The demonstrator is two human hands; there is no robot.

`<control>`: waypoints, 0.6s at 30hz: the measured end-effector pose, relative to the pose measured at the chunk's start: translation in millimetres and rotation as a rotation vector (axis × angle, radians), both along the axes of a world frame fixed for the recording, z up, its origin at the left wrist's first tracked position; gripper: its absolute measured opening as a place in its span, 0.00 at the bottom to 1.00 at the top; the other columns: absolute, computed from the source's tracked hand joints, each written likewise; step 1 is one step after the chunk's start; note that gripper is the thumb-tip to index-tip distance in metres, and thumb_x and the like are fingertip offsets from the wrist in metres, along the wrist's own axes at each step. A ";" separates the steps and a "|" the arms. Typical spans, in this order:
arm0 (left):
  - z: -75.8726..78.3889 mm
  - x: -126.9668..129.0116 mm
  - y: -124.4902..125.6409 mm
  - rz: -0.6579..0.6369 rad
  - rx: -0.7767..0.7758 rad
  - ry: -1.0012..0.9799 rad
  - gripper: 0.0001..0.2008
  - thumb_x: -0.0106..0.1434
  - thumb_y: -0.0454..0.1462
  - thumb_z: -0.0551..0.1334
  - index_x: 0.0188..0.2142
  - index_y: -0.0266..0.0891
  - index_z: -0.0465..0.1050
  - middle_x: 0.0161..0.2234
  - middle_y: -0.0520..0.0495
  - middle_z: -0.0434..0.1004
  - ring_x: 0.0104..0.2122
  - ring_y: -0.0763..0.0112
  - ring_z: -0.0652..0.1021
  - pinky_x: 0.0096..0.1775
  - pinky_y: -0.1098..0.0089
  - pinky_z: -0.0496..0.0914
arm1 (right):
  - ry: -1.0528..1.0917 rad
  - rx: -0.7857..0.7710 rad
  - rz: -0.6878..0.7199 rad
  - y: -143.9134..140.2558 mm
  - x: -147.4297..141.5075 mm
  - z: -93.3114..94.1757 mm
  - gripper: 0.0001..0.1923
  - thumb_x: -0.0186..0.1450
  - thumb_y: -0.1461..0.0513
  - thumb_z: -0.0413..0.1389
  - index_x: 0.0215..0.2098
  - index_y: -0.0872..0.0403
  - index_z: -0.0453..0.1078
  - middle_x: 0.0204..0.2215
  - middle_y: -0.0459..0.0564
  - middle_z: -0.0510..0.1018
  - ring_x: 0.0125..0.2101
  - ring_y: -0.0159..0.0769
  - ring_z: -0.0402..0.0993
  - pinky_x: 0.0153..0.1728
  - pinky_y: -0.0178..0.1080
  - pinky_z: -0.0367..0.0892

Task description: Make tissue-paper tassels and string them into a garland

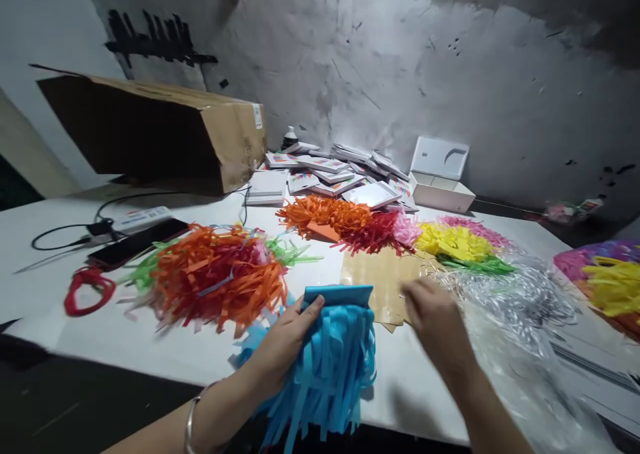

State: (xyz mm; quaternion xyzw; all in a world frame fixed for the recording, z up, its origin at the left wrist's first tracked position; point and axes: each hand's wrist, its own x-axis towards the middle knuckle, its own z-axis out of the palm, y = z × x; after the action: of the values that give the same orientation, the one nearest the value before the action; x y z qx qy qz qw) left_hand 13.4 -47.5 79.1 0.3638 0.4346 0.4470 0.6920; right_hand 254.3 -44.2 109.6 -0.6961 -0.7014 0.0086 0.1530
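Note:
My left hand (293,334) grips a blue tissue-paper tassel (333,361) by its flat folded top edge, thumb in front. The cut strips hang down past the table's front edge. To the right, my right hand (433,314) hovers over the table beside a brown sheet (375,281), slightly smeared by motion. Its fingers are curled together; what they pinch, if anything, is too small to make out. Thin gold-coloured ties (443,277) lie just behind that hand. Left of the blue tassel is a heap of orange and red tassels (215,274) with some green strips.
Orange tassels (325,214), yellow tassels (453,241) and others form a row behind. Silvery clear plastic (525,294) spreads at right. Flat white boxes (325,167) are piled at the wall. A cardboard box (235,141), phone (140,242), power strip (143,219) and red cord (90,291) occupy the left.

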 end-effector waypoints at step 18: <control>-41.5 17.6 -28.3 0.031 0.319 0.158 0.24 0.64 0.53 0.62 0.56 0.49 0.74 0.57 0.45 0.72 0.60 0.53 0.69 0.63 0.57 0.61 | 0.354 0.668 0.270 -47.3 -81.5 -64.4 0.07 0.70 0.65 0.53 0.43 0.51 0.72 0.38 0.52 0.80 0.39 0.43 0.76 0.49 0.49 0.67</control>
State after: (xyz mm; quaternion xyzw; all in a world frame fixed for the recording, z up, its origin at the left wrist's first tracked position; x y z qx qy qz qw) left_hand 31.0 -75.8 37.6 0.4964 0.4167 0.4909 0.5822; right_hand 172.8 -91.5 45.2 -0.4975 -0.7135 -0.0801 0.4868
